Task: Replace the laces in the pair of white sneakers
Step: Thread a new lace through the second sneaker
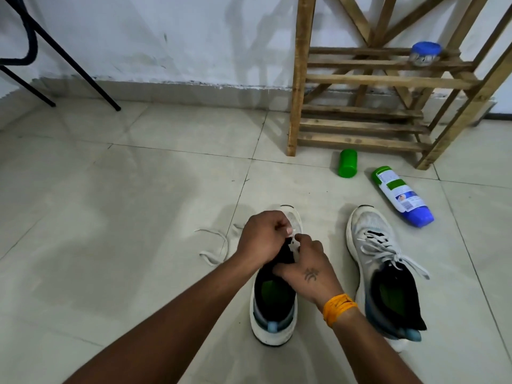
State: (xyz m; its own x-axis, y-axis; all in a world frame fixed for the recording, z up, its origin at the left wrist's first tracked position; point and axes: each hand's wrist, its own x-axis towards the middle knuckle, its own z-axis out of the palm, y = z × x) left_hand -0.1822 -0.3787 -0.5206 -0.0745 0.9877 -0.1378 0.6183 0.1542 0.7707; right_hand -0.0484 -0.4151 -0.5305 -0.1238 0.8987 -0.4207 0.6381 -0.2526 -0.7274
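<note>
Here, two white sneakers are seen on the tiled floor (138, 189). The left sneaker (274, 309) is stood straight, heel toward the camera, and both hands are kept over its front part. The left hand (260, 239) is curled shut, and a bit of white lace (294, 246) is pinched in its grip. The right hand (307, 273) is laid on the black tongue, and the same lace end is pinched by its fingertips. A loose lace (214, 250) is spread on the floor just beside the left sneaker. The right sneaker (385, 273) is set apart to the right, and its laces are threaded but untied. Past it, a green-and-blue bottle (401, 196) is laid on its side near a green cap (347, 163). A wooden rack (374, 79) is stood by the wall.
</note>
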